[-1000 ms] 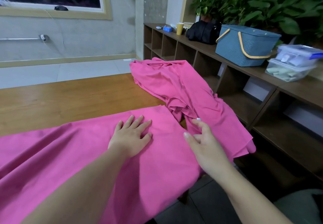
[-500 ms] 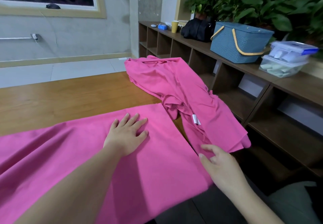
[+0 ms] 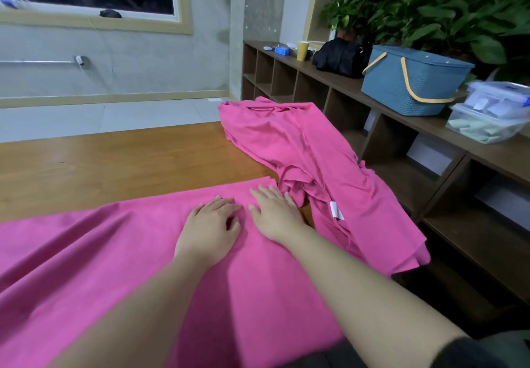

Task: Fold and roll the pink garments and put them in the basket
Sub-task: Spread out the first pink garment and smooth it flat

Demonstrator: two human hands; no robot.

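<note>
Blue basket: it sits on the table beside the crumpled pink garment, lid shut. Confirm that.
Not on the table. The head view shows the blue basket, lid shut, on the shelf unit to the right, apart from the crumpled pink garment on the table.

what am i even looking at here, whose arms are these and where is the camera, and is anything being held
There is no machine here: these are a person's two bare arms, filmed by one wide-angle camera worn on their head, looking forward and down. That is why the arms seem to grow out of the bottom of the picture.

On the wooden table lies a pink garment spread flat. The left hand and the right hand both rest on it, side by side, near its far right corner. The right one lies flat; the left one's fingers are a little bent. Neither has a grip on anything; they only press the cloth.

A second pink garment lies crumpled at the table's right end, partly hanging over the edge, with a white label showing.

On the shelf unit to the right stands the blue basket with yellow handles.
</note>
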